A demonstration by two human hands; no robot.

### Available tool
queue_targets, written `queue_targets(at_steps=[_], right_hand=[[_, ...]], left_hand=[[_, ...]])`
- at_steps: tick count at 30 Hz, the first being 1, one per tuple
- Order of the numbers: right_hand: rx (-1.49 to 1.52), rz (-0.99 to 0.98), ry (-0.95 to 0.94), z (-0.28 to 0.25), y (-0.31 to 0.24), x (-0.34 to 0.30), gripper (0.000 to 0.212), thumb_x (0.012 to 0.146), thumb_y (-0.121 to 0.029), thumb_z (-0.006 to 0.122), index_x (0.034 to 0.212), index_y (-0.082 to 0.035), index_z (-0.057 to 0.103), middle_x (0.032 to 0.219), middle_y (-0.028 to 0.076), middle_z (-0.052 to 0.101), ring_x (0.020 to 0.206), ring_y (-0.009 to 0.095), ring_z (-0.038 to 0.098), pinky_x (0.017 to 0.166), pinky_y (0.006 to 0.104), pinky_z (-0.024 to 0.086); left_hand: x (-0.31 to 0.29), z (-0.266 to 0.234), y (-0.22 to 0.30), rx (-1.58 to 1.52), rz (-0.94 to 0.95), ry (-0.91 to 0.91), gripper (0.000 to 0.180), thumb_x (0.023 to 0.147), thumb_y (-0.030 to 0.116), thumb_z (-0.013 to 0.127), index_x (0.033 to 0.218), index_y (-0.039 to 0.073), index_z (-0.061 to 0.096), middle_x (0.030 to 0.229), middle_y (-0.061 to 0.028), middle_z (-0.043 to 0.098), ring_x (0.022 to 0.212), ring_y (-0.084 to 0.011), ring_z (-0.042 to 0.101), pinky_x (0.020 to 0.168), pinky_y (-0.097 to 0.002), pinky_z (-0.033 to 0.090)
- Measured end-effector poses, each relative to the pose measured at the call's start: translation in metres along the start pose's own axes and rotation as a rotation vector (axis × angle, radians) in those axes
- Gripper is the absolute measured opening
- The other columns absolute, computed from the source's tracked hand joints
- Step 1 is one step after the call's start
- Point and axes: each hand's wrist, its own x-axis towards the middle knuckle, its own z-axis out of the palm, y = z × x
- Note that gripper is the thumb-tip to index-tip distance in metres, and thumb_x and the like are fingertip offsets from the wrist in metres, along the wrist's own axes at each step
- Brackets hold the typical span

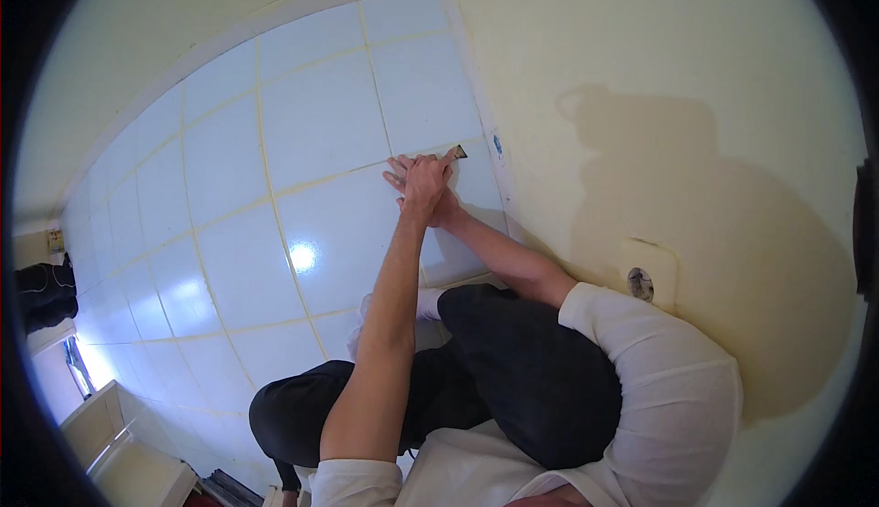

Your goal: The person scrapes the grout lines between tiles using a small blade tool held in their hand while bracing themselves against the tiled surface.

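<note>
My left hand [426, 177] reaches across and lies over my right hand [446, 207], close to the floor tiles. The left hand's fingers are bent, with one fingertip against a small dark triangular piece [461, 152] at a tile joint. Whether this piece has a handle inside the hand cannot be seen. To the left of the overlap, several fingertips spread out near the tile; they appear to belong to my right hand, whose palm is hidden. Pale blue-white tiles [320, 113] lie around both hands, with yellowish joints between most of them and a darker joint just ahead.
A cream wall [659, 31] rises on the right, with a round opening [641, 284] low in it. My bent legs in black trousers [531, 370] are close below my arms. A dark bag-like object [46, 295] and a pale shelf or box [137, 475] stand at the left.
</note>
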Motion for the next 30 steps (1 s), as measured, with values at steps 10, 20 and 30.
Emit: queue_targets(at_steps=[10, 20, 30], right_hand=[[-0.126, -0.003, -0.049, 0.003, 0.006, -0.001, 0.068, 0.097, -0.047, 0.043, 0.158, -0.019, 0.032, 0.168, 0.007, 0.022, 0.155, 0.026, 0.017, 0.126, 0.0527, 0.012], [-0.082, -0.008, -0.053, 0.002, 0.004, 0.002, 0.069, 0.097, -0.048, 0.043, 0.159, -0.019, 0.031, 0.168, 0.007, 0.021, 0.155, 0.026, 0.017, 0.126, 0.053, 0.011], [-0.05, -0.009, -0.044, 0.002, 0.0, 0.005, 0.068, 0.097, -0.047, 0.044, 0.158, -0.02, 0.032, 0.168, 0.007, 0.021, 0.155, 0.028, 0.017, 0.125, 0.0556, 0.013]], left_hand=[[0.002, 0.02, -0.004, 0.075, 0.079, 0.084, 0.043, 0.09, 0.017, 0.063, 0.134, 0.02, 0.064, 0.095, -0.0177, 0.072, 0.094, -0.0395, 0.067, 0.09, -0.0539, 0.05], [0.002, 0.018, -0.009, 0.075, 0.079, 0.067, 0.043, 0.09, 0.019, 0.064, 0.134, 0.02, 0.064, 0.093, -0.0172, 0.072, 0.093, -0.0398, 0.067, 0.091, -0.0551, 0.05], [0.005, 0.014, -0.01, 0.052, 0.08, 0.048, 0.041, 0.091, 0.02, 0.064, 0.133, 0.019, 0.064, 0.093, -0.018, 0.072, 0.092, -0.0395, 0.068, 0.089, -0.0512, 0.052]])
